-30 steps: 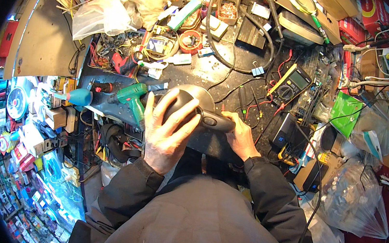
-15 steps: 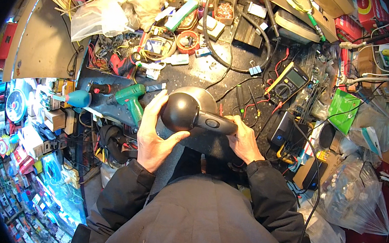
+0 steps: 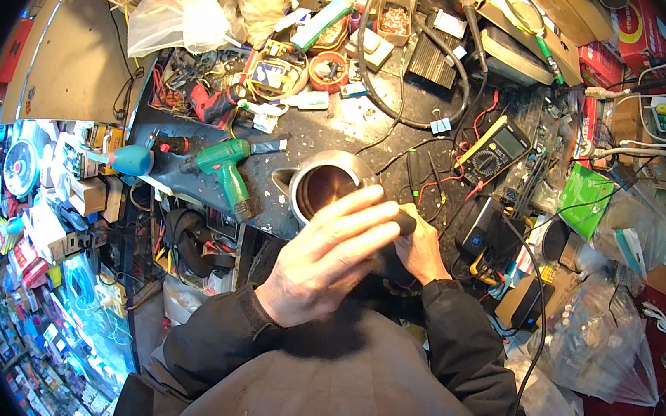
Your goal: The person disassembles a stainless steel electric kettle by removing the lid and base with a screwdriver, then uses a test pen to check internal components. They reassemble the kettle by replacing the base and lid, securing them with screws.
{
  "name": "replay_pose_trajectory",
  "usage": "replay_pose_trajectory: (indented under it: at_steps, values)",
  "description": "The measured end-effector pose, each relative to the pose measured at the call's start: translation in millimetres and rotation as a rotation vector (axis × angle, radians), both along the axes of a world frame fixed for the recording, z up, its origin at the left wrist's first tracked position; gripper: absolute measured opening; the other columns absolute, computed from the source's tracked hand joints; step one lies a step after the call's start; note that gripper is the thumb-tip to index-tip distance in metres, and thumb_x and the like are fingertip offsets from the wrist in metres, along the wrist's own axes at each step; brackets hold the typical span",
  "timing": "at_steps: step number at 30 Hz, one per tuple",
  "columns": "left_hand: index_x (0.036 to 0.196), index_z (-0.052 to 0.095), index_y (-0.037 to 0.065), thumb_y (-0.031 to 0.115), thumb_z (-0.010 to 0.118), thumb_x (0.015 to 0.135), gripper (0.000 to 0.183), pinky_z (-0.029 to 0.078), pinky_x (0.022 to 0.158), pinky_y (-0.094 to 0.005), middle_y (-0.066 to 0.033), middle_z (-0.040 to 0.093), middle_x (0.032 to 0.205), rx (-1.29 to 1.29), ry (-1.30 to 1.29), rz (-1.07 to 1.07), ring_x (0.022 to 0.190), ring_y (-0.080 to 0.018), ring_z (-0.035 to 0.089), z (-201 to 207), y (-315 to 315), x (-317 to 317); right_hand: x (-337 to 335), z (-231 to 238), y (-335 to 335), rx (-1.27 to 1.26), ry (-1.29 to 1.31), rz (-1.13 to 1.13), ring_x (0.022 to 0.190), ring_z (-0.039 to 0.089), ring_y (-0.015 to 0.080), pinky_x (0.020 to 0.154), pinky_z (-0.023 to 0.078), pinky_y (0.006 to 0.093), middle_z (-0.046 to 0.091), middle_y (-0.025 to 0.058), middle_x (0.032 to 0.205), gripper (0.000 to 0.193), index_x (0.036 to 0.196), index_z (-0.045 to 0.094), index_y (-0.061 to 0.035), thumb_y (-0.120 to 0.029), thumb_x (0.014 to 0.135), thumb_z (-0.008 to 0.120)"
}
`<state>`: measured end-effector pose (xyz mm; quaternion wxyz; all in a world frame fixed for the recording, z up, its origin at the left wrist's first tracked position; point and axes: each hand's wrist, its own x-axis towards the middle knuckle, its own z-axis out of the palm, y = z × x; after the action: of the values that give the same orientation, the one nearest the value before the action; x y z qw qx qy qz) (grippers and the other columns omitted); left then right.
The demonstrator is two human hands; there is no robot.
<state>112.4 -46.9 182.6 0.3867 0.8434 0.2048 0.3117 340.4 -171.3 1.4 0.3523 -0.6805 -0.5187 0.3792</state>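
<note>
A steel kettle [image 3: 334,159] stands over the bench edge in front of me, its mouth uncovered and its brownish inside showing. The spout points left. My right hand [image 3: 421,245] is closed around the black handle [image 3: 406,220] on the kettle's right side. Across the near right part of the mouth reaches my left hand [image 3: 332,259], back upward, fingers stretched out beside the handle. That hand hides part of the kettle, and the black lid cannot be made out behind it.
On the bench, a green power tool [image 3: 224,165] lies left of the kettle. A yellow-black multimeter [image 3: 496,149] with red and black leads lies to the right. Behind are a thick black cable [image 3: 466,83], a finned metal block [image 3: 433,58] and a red round container [image 3: 328,69].
The black lid covered the kettle and now its mouth is open. My left hand has moved from the kettle's left side to the right, over it. The right hand keeps the handle.
</note>
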Motion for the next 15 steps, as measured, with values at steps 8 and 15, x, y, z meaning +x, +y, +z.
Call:
replay_pose_trajectory:
  at_steps: [8, 15]
  values:
    - [0.156, 0.067, 0.002, 0.02, 0.103, 0.083, 0.084, 0.048, 0.128, -0.0569, -0.022, 0.067, 0.161, -0.077, -0.009, 0.104, 0.155, -0.046, 0.06, -24, 5, -29, 0, -1, -3, -0.096, 0.067, -0.078, 0.104, 0.081, 0.019, 0.092, 0.063, 0.0355, 0.085, 0.0098, 0.114, 0.036, 0.132, 0.074, -0.0059, 0.0, 0.097, 0.082]
    - [0.137, 0.081, 0.003, 0.01, 0.089, 0.087, 0.051, 0.065, 0.096, -0.0417, -0.013, 0.078, 0.136, -0.007, -0.155, 0.156, 0.11, -0.0297, 0.077, -46, -30, -24, 7, -31, -28, -0.084, -0.035, -0.093, 0.115, 0.079, 0.0195, 0.098, 0.063, 0.0324, 0.085, 0.0079, 0.12, 0.031, 0.131, 0.076, -0.0036, -0.008, 0.102, 0.084]
